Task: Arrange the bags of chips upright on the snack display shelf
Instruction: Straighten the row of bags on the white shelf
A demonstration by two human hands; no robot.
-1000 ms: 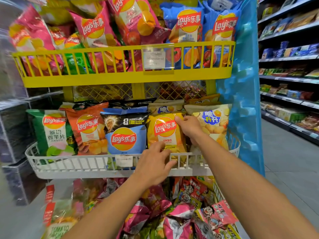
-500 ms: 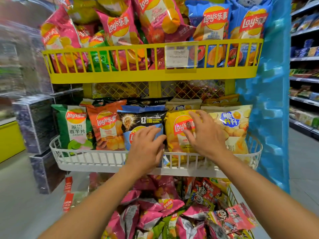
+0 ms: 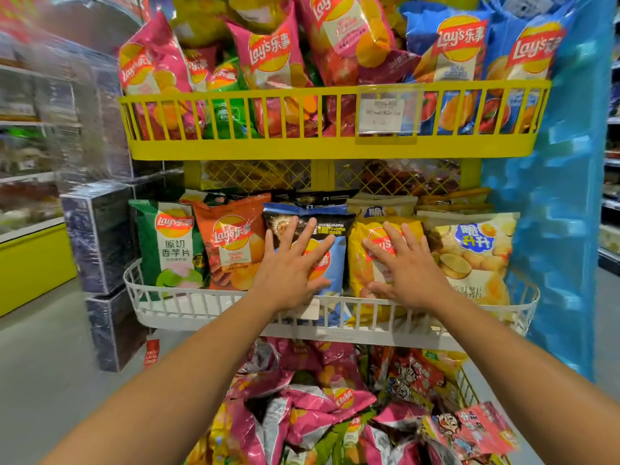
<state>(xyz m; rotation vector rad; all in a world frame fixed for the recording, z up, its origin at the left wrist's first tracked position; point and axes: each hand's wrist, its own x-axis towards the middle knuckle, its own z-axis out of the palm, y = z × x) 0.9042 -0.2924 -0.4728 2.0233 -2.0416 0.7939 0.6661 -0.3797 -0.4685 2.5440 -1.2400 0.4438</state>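
Observation:
The white wire shelf (image 3: 188,305) holds a row of upright chip bags: a green bag (image 3: 167,245), an orange bag (image 3: 231,243), a black-and-blue bag (image 3: 335,260), a yellow bag (image 3: 360,263) and a cream bag (image 3: 476,256). My left hand (image 3: 288,270) lies flat with spread fingers on the front of the black-and-blue bag. With its fingers apart, my right hand (image 3: 402,266) presses flat against the yellow bag. Neither hand grips anything.
Above, a yellow basket shelf (image 3: 302,147) is packed with pink and blue bags. A lower bin (image 3: 464,384) holds a jumble of pink bags. A blue panel (image 3: 563,196) flanks the right side. Wrapped dark boxes (image 3: 100,236) stand on the left.
My left hand rose from the shelf rim to the black-and-blue bag and flattened. My right hand let go of the yellow bag's top corner and spread flat on its front. The view came closer.

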